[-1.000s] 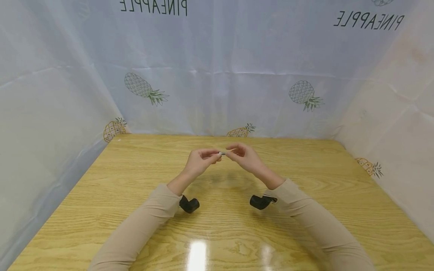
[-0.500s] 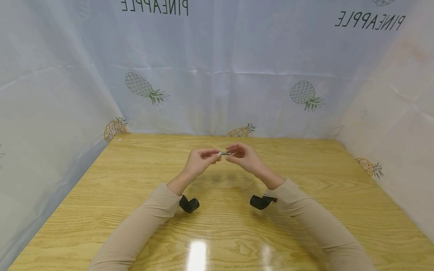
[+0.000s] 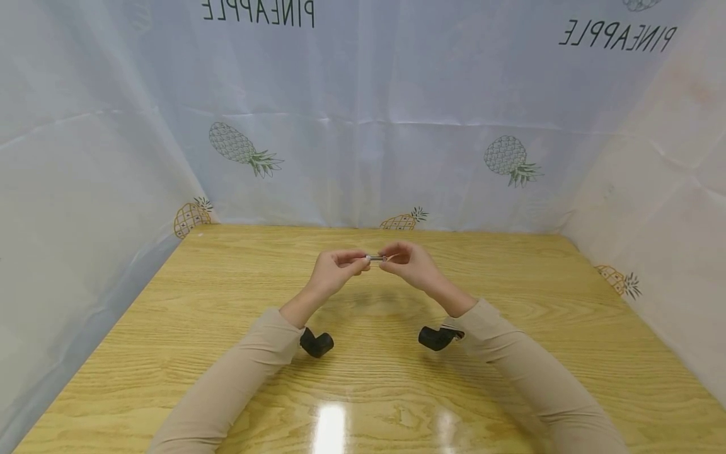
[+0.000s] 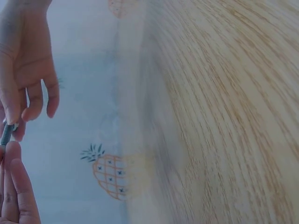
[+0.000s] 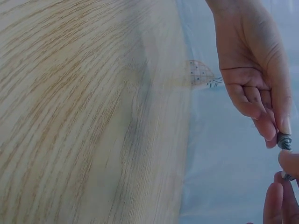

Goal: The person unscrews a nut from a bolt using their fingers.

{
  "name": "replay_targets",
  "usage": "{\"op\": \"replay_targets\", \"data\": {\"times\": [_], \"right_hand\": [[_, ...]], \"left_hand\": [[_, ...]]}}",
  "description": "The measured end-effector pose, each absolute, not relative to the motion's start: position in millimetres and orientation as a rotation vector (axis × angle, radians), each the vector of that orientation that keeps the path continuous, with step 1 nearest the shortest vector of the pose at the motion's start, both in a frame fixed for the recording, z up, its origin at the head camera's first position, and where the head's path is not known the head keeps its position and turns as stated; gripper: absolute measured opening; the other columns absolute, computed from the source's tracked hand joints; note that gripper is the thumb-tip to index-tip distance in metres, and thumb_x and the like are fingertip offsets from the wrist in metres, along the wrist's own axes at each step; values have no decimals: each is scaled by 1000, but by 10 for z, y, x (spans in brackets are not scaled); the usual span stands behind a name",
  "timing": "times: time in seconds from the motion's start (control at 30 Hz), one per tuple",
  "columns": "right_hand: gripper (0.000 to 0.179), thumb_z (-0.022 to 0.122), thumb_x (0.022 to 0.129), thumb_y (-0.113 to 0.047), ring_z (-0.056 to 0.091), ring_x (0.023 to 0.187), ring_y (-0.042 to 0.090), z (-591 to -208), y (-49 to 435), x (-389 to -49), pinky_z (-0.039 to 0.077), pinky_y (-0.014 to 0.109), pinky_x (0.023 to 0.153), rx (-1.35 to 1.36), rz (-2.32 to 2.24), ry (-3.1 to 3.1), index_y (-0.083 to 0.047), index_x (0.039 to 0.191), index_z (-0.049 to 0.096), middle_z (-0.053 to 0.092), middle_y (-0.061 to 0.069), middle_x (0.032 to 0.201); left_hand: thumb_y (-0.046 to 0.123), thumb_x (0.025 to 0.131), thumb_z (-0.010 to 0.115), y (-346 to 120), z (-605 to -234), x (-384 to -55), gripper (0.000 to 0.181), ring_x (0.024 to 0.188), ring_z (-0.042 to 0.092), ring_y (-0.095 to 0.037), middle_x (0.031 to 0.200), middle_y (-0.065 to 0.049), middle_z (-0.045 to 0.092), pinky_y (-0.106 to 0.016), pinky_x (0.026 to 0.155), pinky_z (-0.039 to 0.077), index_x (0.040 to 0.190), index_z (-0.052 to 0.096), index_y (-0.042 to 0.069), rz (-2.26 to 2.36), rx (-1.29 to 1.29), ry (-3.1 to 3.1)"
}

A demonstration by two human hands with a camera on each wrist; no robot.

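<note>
A small silver bolt (image 3: 376, 258) is held level between both hands, above the wooden table. My left hand (image 3: 331, 272) pinches its left end between thumb and fingers, where a wider nut (image 5: 283, 139) sits on the thread. At the other end my right hand (image 3: 416, 266) has thumb and fingertips around the bolt's head (image 5: 286, 176). In the left wrist view the threaded shank (image 4: 6, 135) shows between the two sets of fingertips. Part of the nut is hidden by the left fingers, and the right thumb covers some of the shank in the right wrist view.
The wooden table (image 3: 363, 372) spreads below both arms. A pale cloth with pineapple prints (image 3: 363, 170) hangs behind it and at both sides. Black wrist-worn pieces (image 3: 316, 342) stick out under the cuffs, low over the table.
The right fingers first covered the bolt's right end, then drew back along it, baring more shank and the head. Since then they have shifted only slightly. The left hand stays in place.
</note>
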State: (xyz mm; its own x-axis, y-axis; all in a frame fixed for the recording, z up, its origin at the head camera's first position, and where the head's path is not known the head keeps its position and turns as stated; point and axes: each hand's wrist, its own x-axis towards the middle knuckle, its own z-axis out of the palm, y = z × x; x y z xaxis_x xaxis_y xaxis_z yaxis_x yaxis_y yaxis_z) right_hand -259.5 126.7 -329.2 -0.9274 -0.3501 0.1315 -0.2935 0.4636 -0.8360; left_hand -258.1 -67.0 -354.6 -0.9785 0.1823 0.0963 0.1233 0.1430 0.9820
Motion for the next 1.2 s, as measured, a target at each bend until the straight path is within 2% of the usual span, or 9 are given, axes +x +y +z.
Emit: {"op": "replay_targets", "data": {"times": [0.17,0.3,0.47,0.6,0.77,0.9,1.1,1.2], "right_hand": [[36,59,92,-27,61,104,32,-3285,1275,-2597,53,45,88,-544,-1453,2618,-8,123,58,64,16,115],[36,52,96,-33,61,101,36,-3299,1280,-2607,50,52,90,-529,-1412,2602,-7,120,61,68,17,107],[28,58,94,-22,62,102,33,-3311,1276,-2607,53,45,88,-539,-1441,2615,-6,116,62,65,16,110],[30,63,90,-17,62,104,30,-3309,1274,-2603,55,38,86,-563,-1463,2624,-6,117,59,61,16,115],[37,58,93,-27,62,104,33,-3311,1285,-2607,53,45,88,-556,-1452,2595,-8,124,56,64,17,115],[36,52,97,-29,62,102,38,-3313,1288,-2609,50,51,92,-552,-1447,2573,-4,122,59,67,19,109],[28,60,92,-19,63,104,30,-3309,1280,-2602,53,42,90,-563,-1488,2606,-5,116,62,64,17,113],[32,64,89,-17,62,105,29,-3311,1287,-2604,54,38,88,-572,-1503,2614,-6,119,60,62,17,117]], "left_hand": [[21,89,65,-673,-3540,-2570,27,93,69,-17,101,-12,72,-31,88,56,111,68,6,1993,305,2336],[21,89,65,-673,-3537,-2562,27,95,69,-17,102,-12,72,-31,88,56,112,68,7,1994,307,2337],[20,88,65,-665,-3544,-2567,27,93,69,-16,101,-12,72,-30,87,56,111,68,5,2005,304,2342],[19,88,65,-662,-3546,-2572,27,92,69,-15,99,-12,73,-30,87,56,111,68,4,2007,301,2340],[20,88,65,-661,-3537,-2572,27,92,69,-15,101,-12,72,-30,87,56,111,68,6,1999,291,2332],[20,89,65,-661,-3538,-2572,30,94,69,-16,103,-12,72,-31,88,56,114,66,4,1993,293,2337],[20,88,65,-660,-3534,-2572,27,93,69,-16,101,-12,72,-30,88,56,111,68,6,1984,275,2350],[21,88,65,-661,-3524,-2567,27,93,69,-16,100,-12,73,-30,88,55,111,68,7,1984,269,2349]]}}
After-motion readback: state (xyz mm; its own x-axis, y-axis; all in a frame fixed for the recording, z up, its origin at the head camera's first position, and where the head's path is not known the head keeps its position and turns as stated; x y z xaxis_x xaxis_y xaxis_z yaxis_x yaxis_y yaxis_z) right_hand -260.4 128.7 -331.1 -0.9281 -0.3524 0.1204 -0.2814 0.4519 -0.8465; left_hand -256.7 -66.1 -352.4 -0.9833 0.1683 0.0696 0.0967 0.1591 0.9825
